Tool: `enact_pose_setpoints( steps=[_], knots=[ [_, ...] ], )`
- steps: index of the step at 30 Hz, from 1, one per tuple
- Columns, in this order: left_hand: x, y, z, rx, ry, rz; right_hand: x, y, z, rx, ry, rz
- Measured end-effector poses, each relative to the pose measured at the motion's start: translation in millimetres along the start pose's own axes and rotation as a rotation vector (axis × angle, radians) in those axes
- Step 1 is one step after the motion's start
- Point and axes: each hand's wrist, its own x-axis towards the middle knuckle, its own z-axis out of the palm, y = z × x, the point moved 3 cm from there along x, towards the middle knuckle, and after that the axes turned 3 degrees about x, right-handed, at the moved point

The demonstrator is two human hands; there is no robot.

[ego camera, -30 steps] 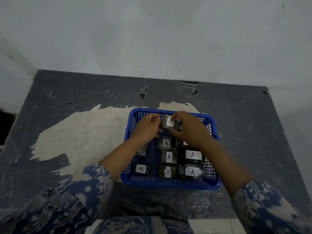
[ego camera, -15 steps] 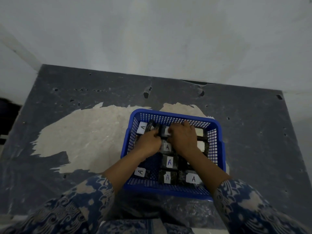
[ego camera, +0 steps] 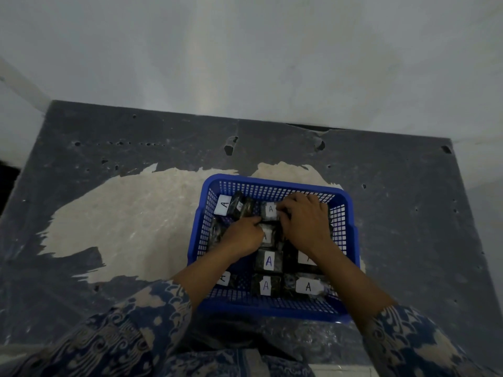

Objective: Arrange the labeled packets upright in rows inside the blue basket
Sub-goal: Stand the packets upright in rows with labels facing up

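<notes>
Blue basket at frame centre on worn grey counter, labeled packets inside. Left hand and right hand pinching far-row packet between them; right forearm covering right-side packets.

Both my arms reach forward, patterned sleeves pushed up to about the elbows. My left hand is knuckles-up with fingers curled and the fingertips pointing right. My right hand sits just beside it, palm down, fingers bent and pointing left, pinching something.
</notes>
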Motion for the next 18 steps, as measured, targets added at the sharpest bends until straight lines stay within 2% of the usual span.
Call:
enact_pose_setpoints(
  steps=[4, 9, 12, 15, 18],
  knots=[
    [-2.3, 0.2, -4.5, -0.055, 0.046, 0.048, -1.2, -4.4, -3.0, 0.040, 0.018, 0.020],
    [-14.5, -10.1, -28.5, -0.212, 0.224, 0.039, 1.6, -26.3, 2.7, 0.110, 0.005, 0.000],
    [-19.6, -16.7, -36.9, -0.357, 0.290, -0.019, 0.7, -33.5, 13.6, -0.020, -0.052, -0.042],
    [-23.9, -21.0, -36.6, -0.335, 0.239, -0.050, 1.4, -35.4, 20.3, -0.125, -0.099, -0.056],
    [-28.2, -17.4, -24.4, -0.168, 0.059, -0.044, -0.1, -32.5, 23.8, -0.223, -0.160, -0.084]
  ],
)
